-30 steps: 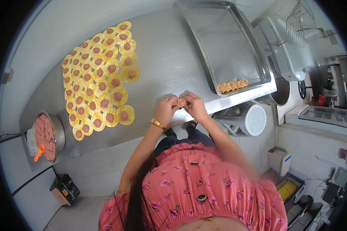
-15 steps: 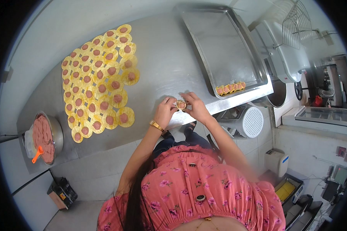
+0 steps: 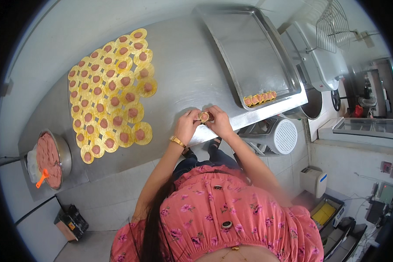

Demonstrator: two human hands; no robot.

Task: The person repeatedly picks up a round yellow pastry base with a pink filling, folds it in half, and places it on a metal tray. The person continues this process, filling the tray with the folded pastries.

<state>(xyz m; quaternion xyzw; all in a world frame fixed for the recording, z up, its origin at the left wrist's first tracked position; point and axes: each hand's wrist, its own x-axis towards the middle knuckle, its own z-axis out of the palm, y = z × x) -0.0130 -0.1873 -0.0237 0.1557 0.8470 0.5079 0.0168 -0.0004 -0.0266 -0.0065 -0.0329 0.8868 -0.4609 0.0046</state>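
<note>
At twelve o'clock, over the counter (image 3: 183, 65), my left hand (image 3: 186, 127) and right hand (image 3: 220, 123) have fingers clamped around a meat-filled dumpling (image 3: 204, 117); probably light, soft, easily torn, I'd cup its sides.

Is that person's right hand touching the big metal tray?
Apart. The head view shows bare steel table between the right hand and the nearest corner of the metal tray.

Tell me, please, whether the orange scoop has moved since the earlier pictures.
No; judged against the metal bowl, the orange scoop keeps its place at the lower-left rim.
</note>
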